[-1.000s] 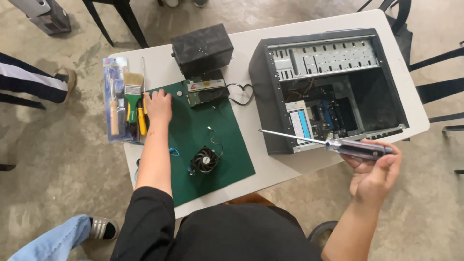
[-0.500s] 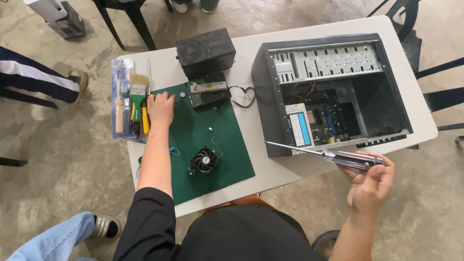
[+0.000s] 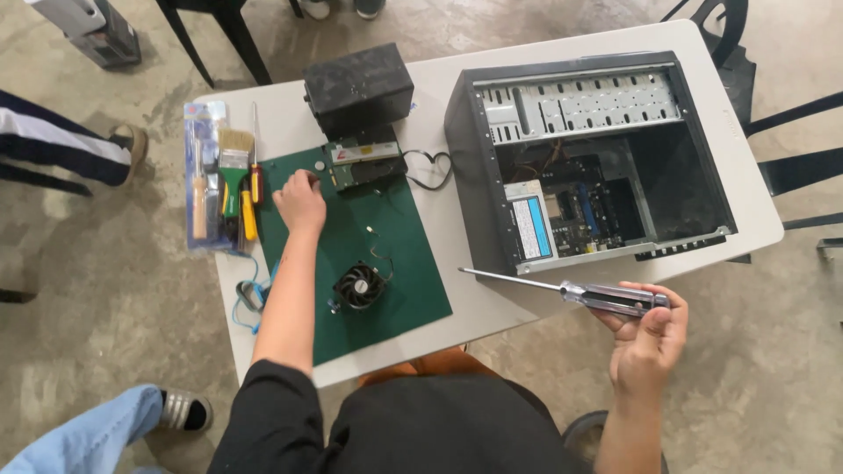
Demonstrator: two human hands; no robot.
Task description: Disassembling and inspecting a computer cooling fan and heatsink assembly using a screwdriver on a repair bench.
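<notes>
Along the left edge of the frame a bare concrete floor (image 3: pixel 79 325) is showing, with another person's striped trouser leg (image 3: pixel 53 149) at the upper left and a jeans leg with a grey shoe (image 3: pixel 180 411) at the lower left. A white table (image 3: pixel 263 127) is filling the middle of the frame. At its left side a clear packet of tools (image 3: pixel 204 180) is lying, with a paintbrush (image 3: pixel 234 167) and a small yellow-handled screwdriver (image 3: pixel 248 215) just beside it. A blue strap (image 3: pixel 248 294) is hanging over the table's left edge.

A green mat (image 3: pixel 395 263) is covering the centre left of the table. The left hand (image 3: pixel 300 202) is resting on the mat's upper left corner, fingers curled loosely down; whether it is pinching anything cannot be told. Below it on the mat a small black cooling fan (image 3: pixel 360 286) is sitting. At the mat's top edge a flat drive unit (image 3: pixel 362 161) is lying, touching a black box (image 3: pixel 358 88) behind it.

Right of centre an open computer case (image 3: pixel 597 158) is lying on its side, its boards showing. At the lower right, off the table's edge, the right hand (image 3: pixel 648 338) is closing its fingers around the clear handle of a long screwdriver (image 3: pixel 571 292), the shaft pointing left over the table. Dark chairs (image 3: pixel 790 167) are standing at the right edge.
</notes>
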